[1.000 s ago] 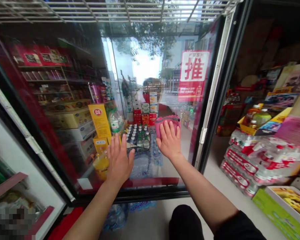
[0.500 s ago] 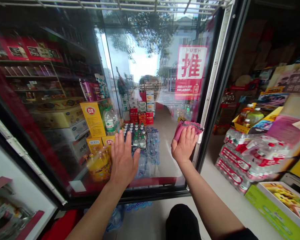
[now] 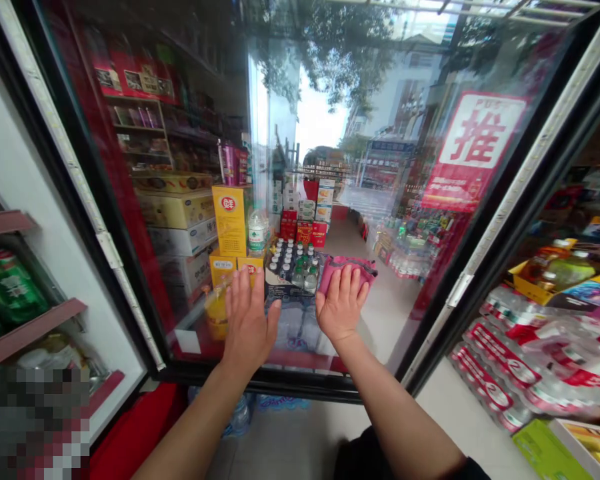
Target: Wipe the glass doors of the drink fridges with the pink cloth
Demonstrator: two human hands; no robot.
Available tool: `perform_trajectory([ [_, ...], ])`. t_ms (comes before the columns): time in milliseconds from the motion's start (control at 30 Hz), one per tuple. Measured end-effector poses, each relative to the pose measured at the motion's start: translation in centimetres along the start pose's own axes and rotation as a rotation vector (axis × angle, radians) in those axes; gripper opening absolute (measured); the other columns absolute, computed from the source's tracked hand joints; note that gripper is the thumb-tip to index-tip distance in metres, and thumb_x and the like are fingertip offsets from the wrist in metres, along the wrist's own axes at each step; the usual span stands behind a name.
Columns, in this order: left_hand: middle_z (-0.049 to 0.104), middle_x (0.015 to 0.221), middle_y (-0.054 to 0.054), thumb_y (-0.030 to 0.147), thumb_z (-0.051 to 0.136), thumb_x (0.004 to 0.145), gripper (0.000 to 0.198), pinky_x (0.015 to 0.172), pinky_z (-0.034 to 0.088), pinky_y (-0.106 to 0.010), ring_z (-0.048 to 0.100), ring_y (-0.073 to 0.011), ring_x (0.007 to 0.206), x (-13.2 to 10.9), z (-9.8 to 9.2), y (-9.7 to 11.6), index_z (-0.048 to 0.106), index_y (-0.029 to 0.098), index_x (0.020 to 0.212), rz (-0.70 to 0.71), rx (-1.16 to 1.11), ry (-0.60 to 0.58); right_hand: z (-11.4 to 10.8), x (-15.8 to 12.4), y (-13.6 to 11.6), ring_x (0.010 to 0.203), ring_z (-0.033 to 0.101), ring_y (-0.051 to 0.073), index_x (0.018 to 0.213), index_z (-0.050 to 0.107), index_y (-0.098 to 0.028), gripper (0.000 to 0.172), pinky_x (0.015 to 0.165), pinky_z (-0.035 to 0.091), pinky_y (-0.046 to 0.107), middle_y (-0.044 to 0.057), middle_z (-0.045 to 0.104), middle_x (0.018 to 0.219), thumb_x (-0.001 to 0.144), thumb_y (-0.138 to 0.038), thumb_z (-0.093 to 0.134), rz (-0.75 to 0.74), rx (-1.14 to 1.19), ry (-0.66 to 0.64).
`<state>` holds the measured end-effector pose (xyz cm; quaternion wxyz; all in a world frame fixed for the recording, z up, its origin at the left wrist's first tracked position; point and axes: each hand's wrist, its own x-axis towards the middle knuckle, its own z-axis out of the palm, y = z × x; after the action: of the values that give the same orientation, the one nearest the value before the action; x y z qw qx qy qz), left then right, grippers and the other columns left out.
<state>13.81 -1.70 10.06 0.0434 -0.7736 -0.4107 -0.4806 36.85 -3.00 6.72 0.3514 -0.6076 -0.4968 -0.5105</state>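
Note:
A black-framed glass door (image 3: 395,327) fills the middle of the head view. Against its lower left part my left hand (image 3: 250,320) lies flat, fingers stretched out, with nothing in it. My right hand (image 3: 343,300) presses a folded pink cloth (image 3: 353,270) to the glass, its fingers spread over the cloth. The cloth has a dark edge along its top. On the upper right of the pane is a red and white sticker (image 3: 475,150) reading "PUSH" with a large character. Shop goods and a street show in the glass.
White shelving with pink edges (image 3: 35,327) holding green packs (image 3: 10,287) stands close on the left. To the right, shrink-wrapped bottle packs (image 3: 510,353) are stacked beside a green box (image 3: 545,450). Blue-wrapped bottles (image 3: 240,417) lie on the floor below the door.
My right hand has moved left across the glass with the pink cloth, closer to my left hand. The left hand stays flat on the pane. The view has turned left.

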Motion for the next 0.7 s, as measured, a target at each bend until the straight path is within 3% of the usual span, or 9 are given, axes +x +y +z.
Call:
perform_trajectory([
  [267,0.018,0.185,-0.024,0.042,0.046,0.111,0.074,0.136,0.023,-0.068,0.016,-0.0415,0.174,-1.5,-2.0,-4.8,0.026,0.014,0.177,-0.101,0.077,0.011,1.3,1.9,-7.9,0.17,0.029,0.037,0.168,0.049,-0.013,0.068,0.137,0.011,0.064,0.025,0.052,0.169,0.106,-0.04,0.058,-0.118,0.106,-0.031],
  [500,0.018,0.186,-0.022,0.042,0.044,0.112,0.072,0.136,0.024,-0.068,0.016,-0.0408,0.174,-2.6,-4.6,-8.6,0.027,0.014,0.176,-0.193,0.128,0.022,2.9,4.2,-15.3,0.171,0.03,0.032,0.175,0.036,-0.016,0.073,0.141,-0.004,0.059,0.019,0.047,0.175,0.109,-0.038,0.057,-0.265,0.251,-0.112],
  [700,0.015,0.187,-0.02,0.04,0.048,0.11,0.075,0.135,0.026,-0.068,0.016,-0.0404,0.174,-3.7,-6.5,-11.7,0.023,0.02,0.178,-0.258,0.172,0.045,4.0,6.9,-22.4,0.173,0.025,0.032,0.18,0.012,-0.014,0.08,0.142,0.01,0.063,0.017,0.025,0.184,0.111,-0.029,0.05,-0.406,0.476,-0.326],
])
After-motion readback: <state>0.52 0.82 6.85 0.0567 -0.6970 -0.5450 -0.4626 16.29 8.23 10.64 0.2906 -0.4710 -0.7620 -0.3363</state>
